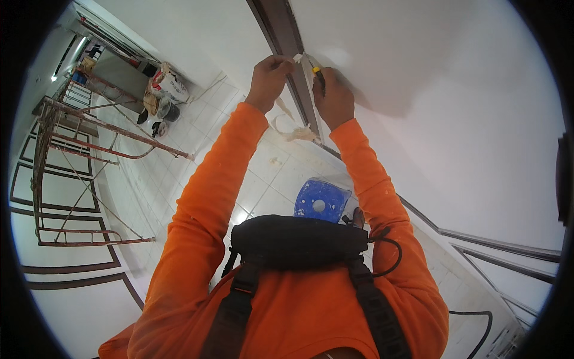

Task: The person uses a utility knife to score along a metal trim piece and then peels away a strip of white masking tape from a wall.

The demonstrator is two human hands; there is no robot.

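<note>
My right hand [334, 96] is closed around a yellow-and-black handled tool [319, 77], its thin tip pointing up at the edge of a dark brown trim strip [287, 40] on the white wall. My left hand [270, 80], fingers pinched, holds a whitish strip that looks like masking tape [297, 58] beside the tool's tip. Below the hands, a crumpled length of the same pale tape [300, 133] hangs along the trim. The exact kind of tool blade is too small to tell.
A blue plastic stool [319, 202] with white spatters stands on the tiled floor below me. Rusty metal scaffolding [112, 130] is at the left. Behind it are a bucket [168, 110] and a white sack [172, 87]. A black cable [489, 321] lies at lower right.
</note>
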